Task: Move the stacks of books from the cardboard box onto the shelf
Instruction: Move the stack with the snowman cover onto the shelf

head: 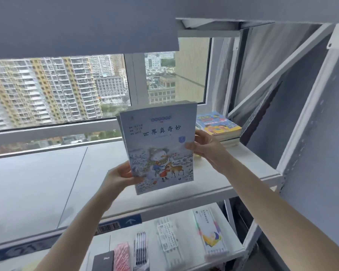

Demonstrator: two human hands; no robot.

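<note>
I hold a small stack of books upright above the white shelf. The front cover is pale blue with a snowman and a deer. My left hand grips the stack's lower left edge. My right hand grips its right edge. Another stack of books with a colourful top cover lies flat at the back right of the same shelf. The cardboard box is out of view.
A window with a white frame runs behind the shelf. White metal uprights and braces stand on the right. The lower shelf carries pen packs, a pink pack, a dark box and white packets.
</note>
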